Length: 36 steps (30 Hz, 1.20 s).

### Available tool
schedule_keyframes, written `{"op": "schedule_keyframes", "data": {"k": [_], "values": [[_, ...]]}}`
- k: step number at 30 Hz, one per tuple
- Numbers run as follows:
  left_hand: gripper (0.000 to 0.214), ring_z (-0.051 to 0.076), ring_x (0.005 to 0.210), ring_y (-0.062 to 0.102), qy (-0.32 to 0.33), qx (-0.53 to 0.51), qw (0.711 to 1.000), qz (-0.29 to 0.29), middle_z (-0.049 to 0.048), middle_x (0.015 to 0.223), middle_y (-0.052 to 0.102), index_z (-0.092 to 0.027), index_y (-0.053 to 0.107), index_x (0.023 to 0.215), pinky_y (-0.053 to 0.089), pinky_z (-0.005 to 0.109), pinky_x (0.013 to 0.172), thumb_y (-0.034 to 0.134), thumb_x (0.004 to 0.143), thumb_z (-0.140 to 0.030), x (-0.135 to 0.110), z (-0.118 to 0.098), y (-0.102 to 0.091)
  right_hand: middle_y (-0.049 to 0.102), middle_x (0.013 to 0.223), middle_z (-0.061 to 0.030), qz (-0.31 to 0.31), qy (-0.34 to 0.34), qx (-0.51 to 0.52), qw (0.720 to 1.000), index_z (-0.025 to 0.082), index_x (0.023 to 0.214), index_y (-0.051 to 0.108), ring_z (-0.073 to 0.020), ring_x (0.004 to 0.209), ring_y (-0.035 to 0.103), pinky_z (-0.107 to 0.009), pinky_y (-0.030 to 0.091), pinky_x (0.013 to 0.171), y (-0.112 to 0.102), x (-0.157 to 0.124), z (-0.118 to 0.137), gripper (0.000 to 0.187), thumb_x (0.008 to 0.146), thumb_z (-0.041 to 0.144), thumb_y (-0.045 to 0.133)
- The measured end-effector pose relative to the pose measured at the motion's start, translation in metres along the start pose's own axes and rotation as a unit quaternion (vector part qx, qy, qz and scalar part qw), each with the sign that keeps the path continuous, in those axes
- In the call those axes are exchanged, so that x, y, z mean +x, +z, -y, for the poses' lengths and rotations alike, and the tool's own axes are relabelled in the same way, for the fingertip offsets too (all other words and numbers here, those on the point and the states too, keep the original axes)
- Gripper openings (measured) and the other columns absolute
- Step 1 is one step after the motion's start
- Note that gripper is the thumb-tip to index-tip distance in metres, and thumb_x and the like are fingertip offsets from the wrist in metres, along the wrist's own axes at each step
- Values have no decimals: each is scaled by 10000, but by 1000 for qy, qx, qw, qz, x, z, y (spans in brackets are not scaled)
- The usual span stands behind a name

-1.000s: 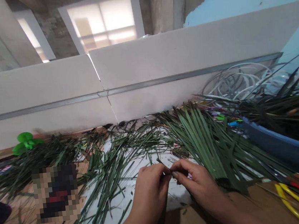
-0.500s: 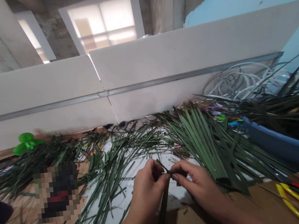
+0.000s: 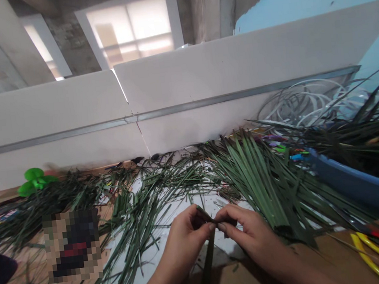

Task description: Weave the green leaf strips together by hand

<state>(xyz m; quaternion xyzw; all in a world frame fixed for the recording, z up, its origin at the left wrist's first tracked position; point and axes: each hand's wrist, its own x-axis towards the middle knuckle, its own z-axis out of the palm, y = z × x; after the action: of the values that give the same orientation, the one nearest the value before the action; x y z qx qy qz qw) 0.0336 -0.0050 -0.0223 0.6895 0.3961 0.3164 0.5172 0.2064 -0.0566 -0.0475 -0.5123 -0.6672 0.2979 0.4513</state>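
My left hand (image 3: 187,238) and my right hand (image 3: 243,229) meet low in the middle of the view, both pinching a narrow green palm leaf strip (image 3: 205,217). Its twisted or folded part sits between my fingertips and is partly hidden by them. A longer strip (image 3: 207,267) hangs down from between my hands, past the table edge. A fan of long palm leaf blades (image 3: 259,184) lies just beyond my right hand. Loose cut strips (image 3: 138,230) spread left of my left hand.
A blue tub (image 3: 355,187) of dark fronds stands at right. Yellow- and red-handled tools (image 3: 376,253) lie on the wooden table (image 3: 326,258) at front right. Behind rise a white panel wall (image 3: 206,112) and a white cable coil (image 3: 308,105).
My hands have drawn slightly lower and closer around the strip, and my left fingers have curled further over it. The hanging strip shows more clearly between my hands.
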Motion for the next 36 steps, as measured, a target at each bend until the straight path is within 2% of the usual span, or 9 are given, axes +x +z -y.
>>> {"op": "schedule_keyframes", "data": {"k": [6, 10, 15, 18, 22, 25, 30, 32, 36], "values": [[104, 135, 657, 494, -8, 35, 999, 14, -26, 671, 566, -169, 596, 739, 360, 237, 606, 660, 730, -249, 1, 0, -5, 652, 829, 4, 0, -6, -5, 1000, 207, 876, 650, -165, 788, 581, -271, 403, 700, 1, 1, 0, 127, 926, 208, 532], [135, 149, 662, 514, -17, 73, 997, -1, -13, 674, 592, -174, 591, 718, 349, 240, 586, 676, 720, -278, 3, 6, -6, 650, 828, 4, -9, -14, -22, 1000, 209, 882, 647, -163, 779, 578, -268, 401, 696, 2, 0, -2, 121, 919, 193, 533], [174, 183, 712, 568, -20, 7, 1000, 16, 38, 730, 662, -144, 653, 745, 412, 280, 674, 645, 723, -317, 8, 11, -3, 643, 815, 3, -25, -10, -30, 999, 215, 885, 642, -167, 759, 573, -271, 402, 683, 3, -1, -5, 127, 926, 210, 522], [172, 190, 707, 575, -32, 6, 999, -6, 46, 717, 674, -137, 673, 736, 413, 287, 680, 637, 710, -303, 8, 11, 1, 647, 828, -1, -32, -8, -41, 999, 217, 885, 639, -174, 774, 578, -277, 400, 689, 4, 0, -5, 126, 928, 212, 520], [126, 179, 667, 564, -39, 97, 994, -44, 22, 676, 666, -159, 701, 745, 373, 264, 613, 613, 736, -249, 3, 7, 9, 638, 815, -3, -37, -2, -56, 998, 211, 859, 628, -176, 771, 575, -284, 395, 689, 5, 0, -5, 134, 915, 176, 511], [143, 180, 689, 588, -12, 180, 982, -61, 16, 717, 695, -191, 718, 777, 374, 260, 622, 575, 785, -203, -4, 1, 14, 643, 833, -6, -40, 4, -57, 998, 208, 858, 623, -179, 789, 580, -290, 398, 703, 5, -1, -4, 128, 913, 174, 512], [158, 191, 748, 614, 79, 295, 950, -58, 34, 798, 718, -199, 697, 807, 382, 272, 681, 550, 860, -179, -10, -3, 15, 649, 836, -8, -34, 14, -44, 998, 205, 872, 632, -180, 787, 585, -293, 404, 705, 4, -1, -2, 126, 919, 195, 516], [147, 190, 745, 610, 96, 314, 943, -58, 37, 805, 713, -193, 679, 813, 375, 276, 683, 547, 870, -163, -9, -3, 14, 649, 832, -7, -33, 18, -34, 999, 204, 869, 633, -180, 784, 586, -293, 407, 705, 4, -1, -1, 122, 919, 205, 522], [104, 189, 760, 609, 97, 308, 945, -58, 23, 804, 711, -195, 658, 805, 367, 279, 702, 579, 860, -154, -6, -2, 11, 631, 790, 3, -29, 25, -16, 999, 204, 849, 631, -174, 752, 578, -288, 403, 676, 4, -1, 0, 125, 921, 222, 531]]}}
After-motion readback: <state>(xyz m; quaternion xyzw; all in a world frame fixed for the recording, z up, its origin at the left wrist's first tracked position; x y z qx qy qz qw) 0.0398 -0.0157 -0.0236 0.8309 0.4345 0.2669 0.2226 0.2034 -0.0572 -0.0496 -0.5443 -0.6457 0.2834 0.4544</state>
